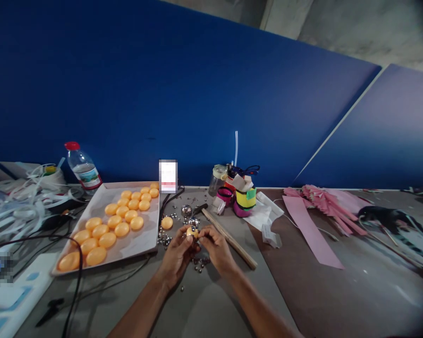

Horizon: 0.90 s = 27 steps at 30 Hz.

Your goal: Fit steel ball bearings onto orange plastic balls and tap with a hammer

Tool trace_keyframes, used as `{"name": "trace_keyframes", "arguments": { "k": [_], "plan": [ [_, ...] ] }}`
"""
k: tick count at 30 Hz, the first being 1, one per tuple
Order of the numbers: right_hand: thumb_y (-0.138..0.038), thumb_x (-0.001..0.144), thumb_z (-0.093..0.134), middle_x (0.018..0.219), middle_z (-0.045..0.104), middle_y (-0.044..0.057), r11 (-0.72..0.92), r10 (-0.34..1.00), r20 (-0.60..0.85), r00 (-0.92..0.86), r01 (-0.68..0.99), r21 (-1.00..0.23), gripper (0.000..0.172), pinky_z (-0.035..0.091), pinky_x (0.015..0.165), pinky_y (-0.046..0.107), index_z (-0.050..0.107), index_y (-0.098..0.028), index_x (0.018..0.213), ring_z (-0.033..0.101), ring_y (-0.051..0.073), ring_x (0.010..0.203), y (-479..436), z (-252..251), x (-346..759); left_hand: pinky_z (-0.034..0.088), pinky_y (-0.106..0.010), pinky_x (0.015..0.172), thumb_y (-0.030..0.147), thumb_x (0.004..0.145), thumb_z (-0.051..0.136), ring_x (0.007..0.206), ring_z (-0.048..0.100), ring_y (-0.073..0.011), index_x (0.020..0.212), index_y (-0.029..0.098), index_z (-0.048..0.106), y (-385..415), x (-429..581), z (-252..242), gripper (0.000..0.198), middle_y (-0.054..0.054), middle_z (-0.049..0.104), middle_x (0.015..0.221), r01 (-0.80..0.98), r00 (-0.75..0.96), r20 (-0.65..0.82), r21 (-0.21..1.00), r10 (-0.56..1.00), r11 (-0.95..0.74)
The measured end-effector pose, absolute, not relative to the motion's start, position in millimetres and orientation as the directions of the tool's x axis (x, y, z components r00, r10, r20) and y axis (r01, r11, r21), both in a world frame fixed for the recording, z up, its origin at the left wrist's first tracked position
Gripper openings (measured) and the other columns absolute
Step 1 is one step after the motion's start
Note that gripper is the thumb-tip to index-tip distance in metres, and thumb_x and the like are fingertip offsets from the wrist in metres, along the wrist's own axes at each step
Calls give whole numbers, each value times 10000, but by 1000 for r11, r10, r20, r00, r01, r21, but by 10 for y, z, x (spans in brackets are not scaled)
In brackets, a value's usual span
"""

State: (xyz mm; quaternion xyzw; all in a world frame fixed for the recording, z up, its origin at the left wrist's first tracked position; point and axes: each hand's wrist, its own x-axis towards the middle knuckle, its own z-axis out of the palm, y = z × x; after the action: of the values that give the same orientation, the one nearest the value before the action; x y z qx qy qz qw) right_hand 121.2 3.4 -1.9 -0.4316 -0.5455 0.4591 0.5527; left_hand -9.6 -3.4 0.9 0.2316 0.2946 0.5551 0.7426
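Note:
My left hand (178, 253) is closed around a small orange ball (191, 232), which looks like a ping-pong ball, held low over the table. The fingers of my right hand (216, 246) are pinched together at the ball's right side; whatever is between them is too small to make out. Shiny metal beads (199, 265) lie under and around both hands. Just beyond the left hand sits another orange ball (167, 222). A hammer (229, 238) with a wooden handle rests to the right of my right hand, its dark head pointing away from me.
On the left, a white tray (144, 243) holds several orange balls. Behind it stands a red-capped bottle (84, 171). A glass jar (217, 178) and a yellow-and-purple container (245, 202) stand at the back. Pink strips (313, 232) lie right; dark cables (80, 263) cross the left.

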Motion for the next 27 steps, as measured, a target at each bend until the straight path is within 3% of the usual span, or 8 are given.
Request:
{"name": "trace_keyframes", "arguments": {
  "k": [9, 15, 21, 22, 24, 27],
  "plan": [
    [-233, 691, 600, 710, 541, -20, 92, 995, 96, -31, -126, -988, 90, 409, 648, 244, 535, -188, 735, 498, 128, 676, 46, -15, 1231, 472, -252, 650, 255, 661, 755, 612, 586, -108, 1002, 201, 580, -33, -107, -13, 387, 3, 634, 783, -620, 175, -148, 751, 973, 226],
    [-229, 675, 621, 676, 530, -25, 45, 999, 47, -15, -107, -993, 107, 389, 638, 242, 528, -182, 702, 479, 127, 662, 47, -16, 1221, 459, -247, 614, 316, 644, 761, 606, 585, -118, 996, 201, 554, -57, -94, 31, 424, 16, 635, 731, -481, 139, -117, 860, 983, 171],
    [-304, 725, 601, 636, 528, -33, 41, 997, 52, -54, -188, -981, 156, 388, 576, 251, 583, -201, 842, 474, 123, 572, 120, -8, 1342, 476, -262, 668, 329, 706, 717, 634, 604, -116, 980, 186, 560, -25, -144, 47, 347, -12, 658, 830, -555, 165, -99, 813, 981, 175],
    [-308, 752, 575, 622, 526, -32, 59, 996, 68, -61, -135, -989, 159, 383, 570, 252, 601, -203, 868, 476, 125, 563, 138, -5, 1392, 476, -261, 669, 339, 727, 698, 630, 600, -111, 972, 182, 565, -8, -167, 57, 320, -19, 661, 854, -580, 154, -96, 797, 983, 168],
    [-246, 762, 561, 634, 554, -12, 143, 989, 136, -60, 138, -980, 107, 394, 612, 265, 646, -196, 805, 507, 139, 612, 164, 5, 1488, 477, -258, 646, 377, 745, 675, 632, 604, -119, 911, 170, 571, 26, -217, 83, 284, -39, 671, 862, -623, 138, -91, 767, 986, 158],
    [-149, 770, 524, 784, 630, 33, 303, 952, 258, -163, 414, -858, 160, 418, 732, 297, 676, -190, 801, 570, 176, 772, 160, 15, 1560, 477, -259, 631, 411, 759, 654, 615, 597, -119, 855, 163, 563, 64, -264, 105, 280, -60, 684, 864, -670, 98, -80, 732, 992, 125]
  ]
}}
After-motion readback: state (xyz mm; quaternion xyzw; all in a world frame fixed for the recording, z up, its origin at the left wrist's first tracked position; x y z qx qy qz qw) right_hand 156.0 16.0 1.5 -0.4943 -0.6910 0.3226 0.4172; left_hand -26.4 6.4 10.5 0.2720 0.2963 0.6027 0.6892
